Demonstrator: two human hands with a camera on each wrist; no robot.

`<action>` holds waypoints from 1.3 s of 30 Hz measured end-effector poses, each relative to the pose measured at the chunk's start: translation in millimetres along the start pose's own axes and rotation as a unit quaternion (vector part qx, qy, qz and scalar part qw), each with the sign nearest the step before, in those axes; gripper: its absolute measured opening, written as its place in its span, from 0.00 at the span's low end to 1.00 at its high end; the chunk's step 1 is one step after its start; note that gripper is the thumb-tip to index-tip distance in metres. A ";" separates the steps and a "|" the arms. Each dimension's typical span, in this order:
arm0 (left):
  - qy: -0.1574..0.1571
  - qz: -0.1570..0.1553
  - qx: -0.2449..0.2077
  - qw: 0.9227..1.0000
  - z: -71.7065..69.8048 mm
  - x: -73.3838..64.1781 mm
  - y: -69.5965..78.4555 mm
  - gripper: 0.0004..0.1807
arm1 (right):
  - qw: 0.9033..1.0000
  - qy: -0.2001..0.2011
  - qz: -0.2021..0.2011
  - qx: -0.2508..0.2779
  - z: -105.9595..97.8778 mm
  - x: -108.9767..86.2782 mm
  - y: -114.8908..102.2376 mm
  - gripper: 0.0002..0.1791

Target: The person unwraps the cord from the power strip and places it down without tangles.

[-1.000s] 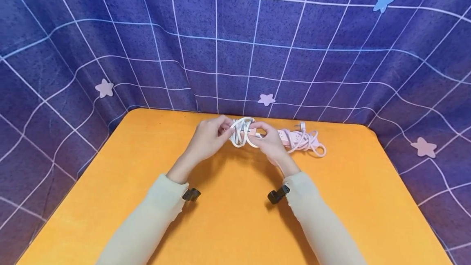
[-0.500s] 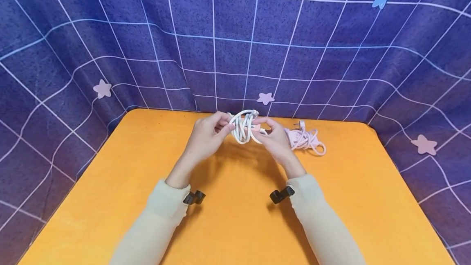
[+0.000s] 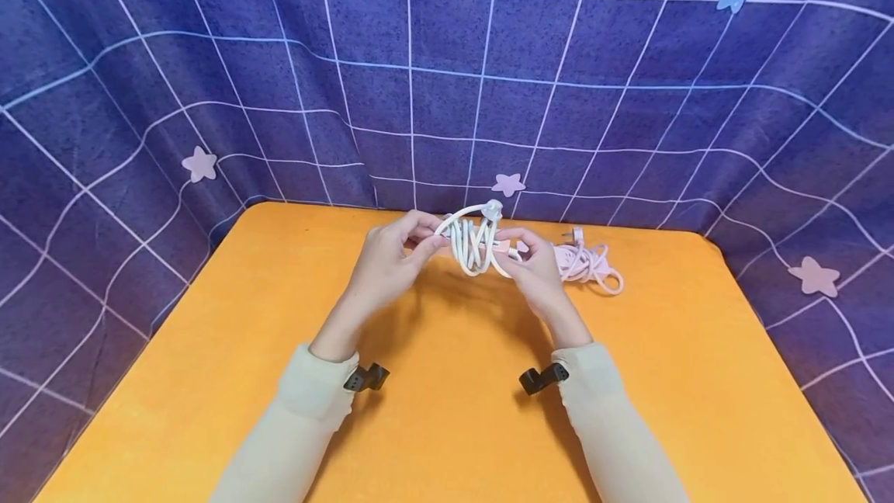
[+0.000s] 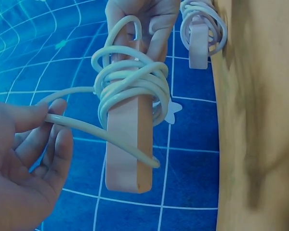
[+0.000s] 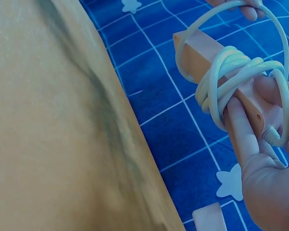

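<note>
A pink power strip (image 4: 123, 149) is held up over the table, with its white cord (image 3: 471, 247) wound several times around its middle. My right hand (image 3: 534, 266) grips the strip at the end where the cord comes out, fingers under the coils in the right wrist view. My left hand (image 3: 391, 258) pinches a loose loop of that cord between thumb and fingers, off to the side of the strip in the left wrist view. A pale plug (image 3: 492, 210) sticks up at the top of the coils in the head view.
To the right of my right hand, a second pink power strip (image 3: 564, 264) lies on the orange tabletop (image 3: 447, 410), tangled in its own pink cord with the plug upward. A blue grid-patterned curtain (image 3: 447, 84) stands along the back and both sides.
The strip and both hands have shifted slightly; the right hand has moved a little rightward. The plug has risen above the coils, and more of the wound cord shows between the hands.
</note>
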State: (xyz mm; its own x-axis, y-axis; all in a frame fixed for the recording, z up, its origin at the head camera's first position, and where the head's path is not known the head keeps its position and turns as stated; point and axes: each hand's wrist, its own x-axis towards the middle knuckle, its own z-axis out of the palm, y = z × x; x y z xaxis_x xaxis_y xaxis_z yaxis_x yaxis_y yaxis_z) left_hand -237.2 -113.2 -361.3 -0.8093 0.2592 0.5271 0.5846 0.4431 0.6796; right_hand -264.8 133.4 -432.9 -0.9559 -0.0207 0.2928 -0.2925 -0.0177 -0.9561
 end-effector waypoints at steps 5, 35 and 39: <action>-0.003 0.005 -0.014 1.000 -1.8 -0.9 1.3 0.08 | 1.000 0.005 0.004 0.008 -5.7 -4.0 -3.7 0.16; -0.132 0.153 -0.014 0.979 -21.4 -1.5 -7.9 0.09 | 0.986 0.041 0.022 0.162 -33.9 -1.1 -20.7 0.17; -0.152 0.132 -0.013 0.979 -20.2 -2.6 -10.8 0.08 | 0.987 0.050 0.008 0.151 -36.1 0.0 -22.9 0.18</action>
State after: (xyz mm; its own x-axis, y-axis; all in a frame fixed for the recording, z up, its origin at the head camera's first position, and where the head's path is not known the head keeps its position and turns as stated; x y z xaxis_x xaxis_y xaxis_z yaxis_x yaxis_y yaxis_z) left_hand -240.2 -136.0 -359.6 -0.6071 0.6071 0.5127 0.7740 0.3060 0.5543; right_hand -259.0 169.9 -411.4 -0.9627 0.0748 0.2600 -0.2702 -0.3154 -0.9097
